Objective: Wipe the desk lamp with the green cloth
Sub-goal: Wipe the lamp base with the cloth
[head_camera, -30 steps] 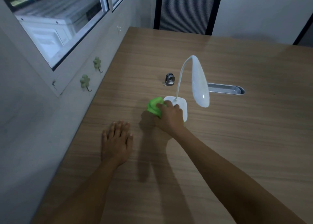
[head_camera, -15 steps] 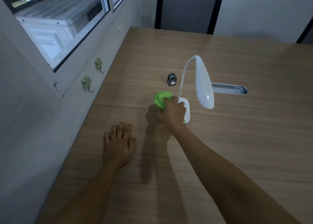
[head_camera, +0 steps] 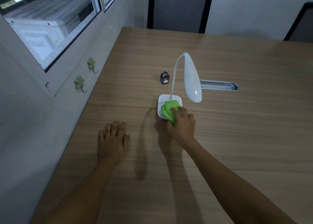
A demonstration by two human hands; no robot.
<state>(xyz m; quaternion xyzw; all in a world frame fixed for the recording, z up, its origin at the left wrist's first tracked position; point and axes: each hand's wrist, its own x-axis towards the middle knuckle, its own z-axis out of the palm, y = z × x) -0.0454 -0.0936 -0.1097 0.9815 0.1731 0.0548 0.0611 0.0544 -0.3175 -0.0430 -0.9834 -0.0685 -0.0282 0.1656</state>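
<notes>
A white desk lamp (head_camera: 192, 79) stands on the wooden desk (head_camera: 237, 130), its thin neck arching up from a square base to a long head that hangs to the right. My right hand (head_camera: 182, 124) grips the folded green cloth (head_camera: 169, 109) and presses it onto the top of the lamp's base, covering the near part of it. My left hand (head_camera: 113, 140) lies flat on the desk to the left, fingers spread, holding nothing.
A small metal object (head_camera: 164, 78) stands behind the lamp. A metal cable slot (head_camera: 218, 85) is set in the desk to the right. A black chair (head_camera: 177, 10) is at the far end. Two green wall hooks (head_camera: 79, 82) sit under the window on the left.
My right hand has carried the green cloth from the left side of the lamp's base onto its top. My left hand has stayed flat on the desk.
</notes>
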